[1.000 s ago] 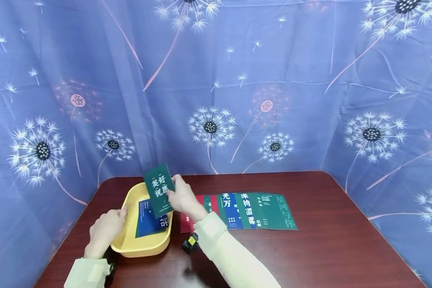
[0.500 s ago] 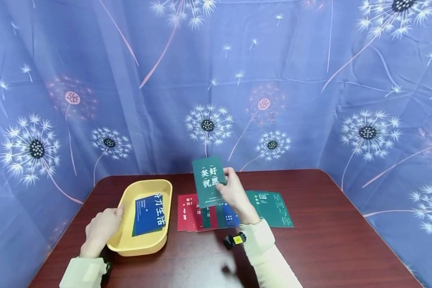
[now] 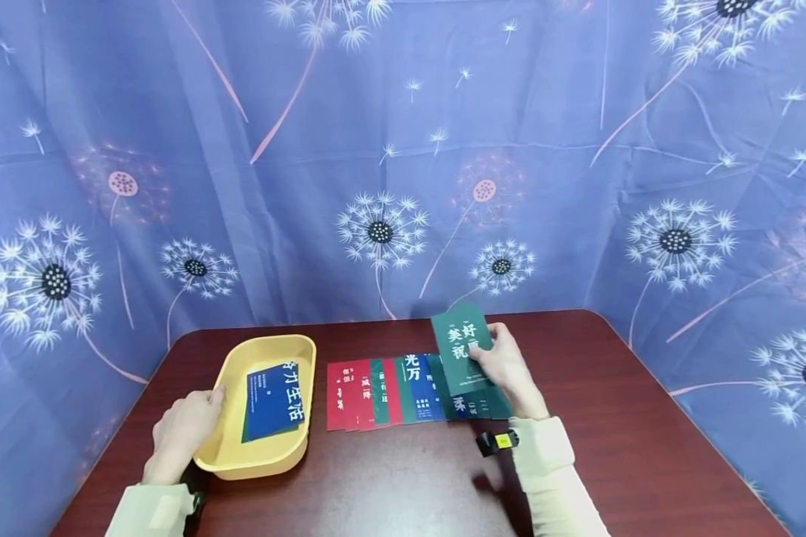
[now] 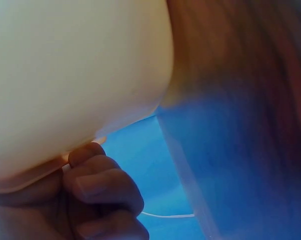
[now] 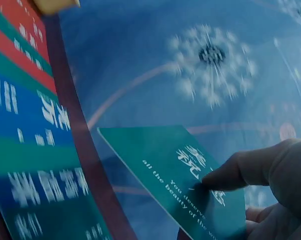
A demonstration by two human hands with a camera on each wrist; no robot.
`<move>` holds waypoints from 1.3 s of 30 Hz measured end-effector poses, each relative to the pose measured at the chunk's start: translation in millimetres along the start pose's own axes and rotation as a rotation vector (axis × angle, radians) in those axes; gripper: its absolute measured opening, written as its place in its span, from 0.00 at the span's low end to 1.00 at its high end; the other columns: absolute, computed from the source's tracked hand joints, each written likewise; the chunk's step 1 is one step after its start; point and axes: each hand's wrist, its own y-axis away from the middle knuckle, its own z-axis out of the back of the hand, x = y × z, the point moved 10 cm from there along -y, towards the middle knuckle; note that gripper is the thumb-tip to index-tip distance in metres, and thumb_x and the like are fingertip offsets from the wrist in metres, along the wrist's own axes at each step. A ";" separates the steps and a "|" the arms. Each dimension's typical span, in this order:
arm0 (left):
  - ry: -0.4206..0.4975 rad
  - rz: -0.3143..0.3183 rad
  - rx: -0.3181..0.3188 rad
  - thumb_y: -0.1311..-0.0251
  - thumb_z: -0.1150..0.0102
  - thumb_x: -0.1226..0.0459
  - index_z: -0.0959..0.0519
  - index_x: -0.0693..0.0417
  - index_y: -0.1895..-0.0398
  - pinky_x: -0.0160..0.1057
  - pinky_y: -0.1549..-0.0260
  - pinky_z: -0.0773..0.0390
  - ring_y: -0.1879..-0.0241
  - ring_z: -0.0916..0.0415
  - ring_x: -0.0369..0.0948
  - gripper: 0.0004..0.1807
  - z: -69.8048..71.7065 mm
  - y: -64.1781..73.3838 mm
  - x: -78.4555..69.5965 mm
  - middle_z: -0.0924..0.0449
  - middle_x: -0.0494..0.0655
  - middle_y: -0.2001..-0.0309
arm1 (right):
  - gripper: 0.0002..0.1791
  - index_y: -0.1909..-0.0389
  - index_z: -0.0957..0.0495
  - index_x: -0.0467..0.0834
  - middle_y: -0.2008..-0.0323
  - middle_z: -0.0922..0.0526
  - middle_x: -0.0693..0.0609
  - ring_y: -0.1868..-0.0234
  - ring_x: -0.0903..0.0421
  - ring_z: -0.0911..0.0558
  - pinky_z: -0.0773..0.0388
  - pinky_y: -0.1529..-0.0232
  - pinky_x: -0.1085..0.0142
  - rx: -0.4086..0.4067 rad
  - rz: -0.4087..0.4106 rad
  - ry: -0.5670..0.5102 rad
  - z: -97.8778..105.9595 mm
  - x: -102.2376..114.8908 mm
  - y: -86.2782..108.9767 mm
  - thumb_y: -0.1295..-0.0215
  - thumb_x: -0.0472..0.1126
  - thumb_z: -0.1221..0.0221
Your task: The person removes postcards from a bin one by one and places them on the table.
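My right hand [image 3: 509, 365] pinches a green card [image 3: 458, 365] with white lettering by its right side, thumb on the printed face. The card is upright above the right end of a row of overlapping red, green and blue cards [image 3: 383, 391], covering part of it. In the right wrist view the held card [image 5: 155, 160] tilts beside the row. My left hand [image 3: 186, 425] grips the left rim of a yellow plastic basin [image 3: 225, 447]; its curled fingers [image 4: 110, 187] show under the rim in the left wrist view. Inside the basin lies a blue card [image 3: 272, 399] over a green one.
The dark red wooden table [image 3: 389, 477] carries everything. A blue curtain [image 3: 295, 224] with dandelion prints hangs right behind its far edge and along its sides. The card row lies to the right of the basin.
My right hand has carried the green card from over the basin rightward to above the right end of the row. The left hand has stayed on the basin's rim.
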 end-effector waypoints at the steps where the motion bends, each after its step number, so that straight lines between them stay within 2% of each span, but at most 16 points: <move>1: 0.004 0.001 0.002 0.26 0.71 0.42 0.21 0.60 0.62 0.51 0.77 0.33 0.72 0.27 0.52 0.34 -0.6 0.3 0.4 0.26 0.59 0.73 | 0.24 0.41 0.37 0.34 0.50 0.26 0.34 0.59 0.45 0.22 0.24 0.65 0.58 -0.005 -0.012 0.014 6.9 -7.3 -1.7 0.36 0.31 0.42; 5: 0.008 -0.006 -0.002 0.27 0.71 0.42 0.21 0.62 0.52 0.52 0.77 0.32 0.70 0.26 0.53 0.36 -1.1 0.9 0.8 0.23 0.63 0.67 | 0.26 0.38 0.40 0.33 0.50 0.26 0.33 0.59 0.45 0.21 0.24 0.63 0.58 -0.010 -0.055 0.022 29.4 -32.1 -4.5 0.33 0.34 0.44; 10: 0.012 -0.024 0.002 0.27 0.73 0.41 0.20 0.58 0.61 0.51 0.79 0.32 0.72 0.26 0.52 0.36 -1.1 0.0 2.0 0.24 0.59 0.71 | 0.28 0.36 0.41 0.30 0.54 0.25 0.34 0.66 0.51 0.19 0.23 0.67 0.62 0.004 -0.094 0.007 46.0 -53.1 -3.4 0.33 0.33 0.44; 13: 0.012 -0.030 0.000 0.27 0.73 0.40 0.21 0.56 0.68 0.49 0.79 0.33 0.74 0.27 0.50 0.36 -0.8 0.2 1.0 0.27 0.55 0.76 | 0.28 0.38 0.40 0.28 0.56 0.25 0.34 0.69 0.53 0.21 0.23 0.68 0.62 0.025 -0.089 0.049 51.1 -60.9 -2.5 0.34 0.34 0.43; 15: 0.016 -0.029 0.005 0.27 0.73 0.41 0.21 0.56 0.68 0.49 0.79 0.33 0.74 0.28 0.50 0.35 -0.7 0.6 -0.4 0.29 0.54 0.78 | 0.27 0.39 0.39 0.28 0.57 0.25 0.35 0.69 0.53 0.21 0.23 0.68 0.62 0.042 -0.096 0.077 53.7 -67.7 -1.8 0.34 0.34 0.43; 22: 0.007 -0.017 0.020 0.27 0.74 0.41 0.23 0.56 0.71 0.50 0.78 0.33 0.73 0.28 0.51 0.35 -2.5 -0.3 0.8 0.28 0.55 0.76 | 0.27 0.40 0.38 0.28 0.60 0.24 0.38 0.71 0.54 0.21 0.23 0.69 0.62 0.115 -0.123 0.091 58.6 -88.4 1.8 0.37 0.32 0.42; 26: 0.002 -0.018 0.018 0.27 0.74 0.40 0.22 0.57 0.67 0.51 0.78 0.33 0.72 0.27 0.51 0.36 -3.3 -1.7 2.4 0.26 0.57 0.73 | 0.28 0.40 0.38 0.26 0.60 0.24 0.37 0.72 0.54 0.21 0.23 0.69 0.62 0.133 -0.123 0.102 57.8 -91.8 2.3 0.38 0.31 0.41; 34: 0.001 -0.023 0.016 0.26 0.73 0.41 0.21 0.58 0.65 0.51 0.79 0.32 0.72 0.27 0.52 0.35 -2.8 -0.2 1.3 0.25 0.60 0.71 | 0.31 0.36 0.41 0.26 0.58 0.24 0.35 0.72 0.53 0.20 0.22 0.71 0.62 0.115 -0.150 0.106 51.0 -101.9 -2.5 0.38 0.29 0.43; 39: 0.004 -0.026 0.015 0.26 0.72 0.42 0.22 0.56 0.69 0.50 0.79 0.32 0.73 0.27 0.51 0.34 -2.7 0.2 1.3 0.26 0.58 0.73 | 0.34 0.34 0.42 0.28 0.51 0.27 0.30 0.61 0.44 0.22 0.23 0.64 0.57 0.054 -0.139 0.226 51.2 -104.5 -4.2 0.41 0.27 0.42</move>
